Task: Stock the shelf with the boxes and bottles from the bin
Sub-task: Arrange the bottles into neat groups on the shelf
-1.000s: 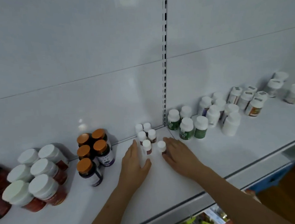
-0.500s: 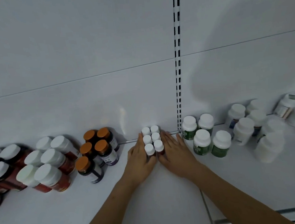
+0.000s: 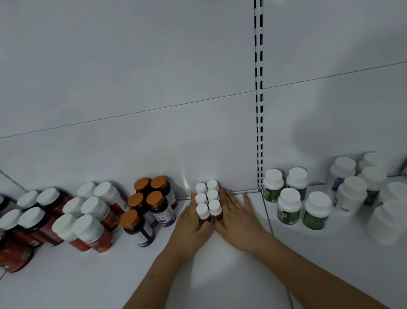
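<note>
Squaring up six small white-capped bottles (image 3: 208, 199) at the far shelf (image 3: 110, 283) wall, your left hand (image 3: 191, 224) and right hand (image 3: 236, 215) press flat, fingers straight, grasping nothing; other groups already stand left and right, but the bin isn't visible, so what's left is unclear

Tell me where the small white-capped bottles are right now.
In the head view, the six small bottles stand in two rows at the shelf's back wall, just left of the slotted upright, between the left hand and right hand.
</note>
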Motion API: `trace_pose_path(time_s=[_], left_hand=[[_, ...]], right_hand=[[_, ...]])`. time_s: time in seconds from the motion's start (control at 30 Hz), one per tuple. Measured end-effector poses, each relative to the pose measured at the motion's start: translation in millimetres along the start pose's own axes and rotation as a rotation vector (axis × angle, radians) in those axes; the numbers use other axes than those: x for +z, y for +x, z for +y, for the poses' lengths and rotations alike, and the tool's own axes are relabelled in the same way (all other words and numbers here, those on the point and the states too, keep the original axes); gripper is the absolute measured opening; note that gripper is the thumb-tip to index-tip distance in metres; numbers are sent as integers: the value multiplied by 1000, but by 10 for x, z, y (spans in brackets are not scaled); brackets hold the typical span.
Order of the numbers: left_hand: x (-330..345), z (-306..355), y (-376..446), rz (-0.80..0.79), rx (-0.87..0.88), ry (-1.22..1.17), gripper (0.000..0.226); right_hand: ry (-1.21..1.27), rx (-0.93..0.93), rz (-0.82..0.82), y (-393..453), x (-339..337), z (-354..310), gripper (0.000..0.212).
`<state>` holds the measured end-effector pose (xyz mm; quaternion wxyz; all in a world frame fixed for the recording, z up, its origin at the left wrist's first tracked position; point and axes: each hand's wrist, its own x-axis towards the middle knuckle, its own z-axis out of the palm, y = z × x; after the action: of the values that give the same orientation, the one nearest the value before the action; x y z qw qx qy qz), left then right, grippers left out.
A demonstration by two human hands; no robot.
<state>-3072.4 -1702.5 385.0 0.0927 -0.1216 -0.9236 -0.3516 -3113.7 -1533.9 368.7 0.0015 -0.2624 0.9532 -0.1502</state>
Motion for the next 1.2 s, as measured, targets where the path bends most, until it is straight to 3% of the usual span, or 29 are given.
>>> trace_pose_path(time_s=[0.27,0.37,0.47,0.53,0.63,0.7,0.8,0.87,1.1,1.2], left_hand=[[-11,14,-22,22,45,35,59],[7,-6,-114,16,-50,61,66],[61,1,-423,30,-244,261,71],[71,59,-644,78,-203,394,66],[55,234,-795,104,-136,363,45],[81,372,-789,104,-102,293,35],[198,593,-678,86,-46,195,31],[321,718,-545,76,-13,140,32],[810,991,10,-50,-82,15,82],[941,1049,186,-94,-73,70,92]], right_hand=[[-33,11,6,-25,-21,-26,97],[31,37,10,-90,-55,-9,97],[126,35,-18,-352,-228,25,85],[291,56,16,-653,-364,59,74],[444,94,203,-1142,-509,146,52],[486,161,412,-1383,-542,279,43],[476,363,743,-1595,-610,487,31],[514,499,817,-1659,-613,579,34],[634,535,520,-1473,-489,837,86],[551,443,384,-1321,-497,926,94]])
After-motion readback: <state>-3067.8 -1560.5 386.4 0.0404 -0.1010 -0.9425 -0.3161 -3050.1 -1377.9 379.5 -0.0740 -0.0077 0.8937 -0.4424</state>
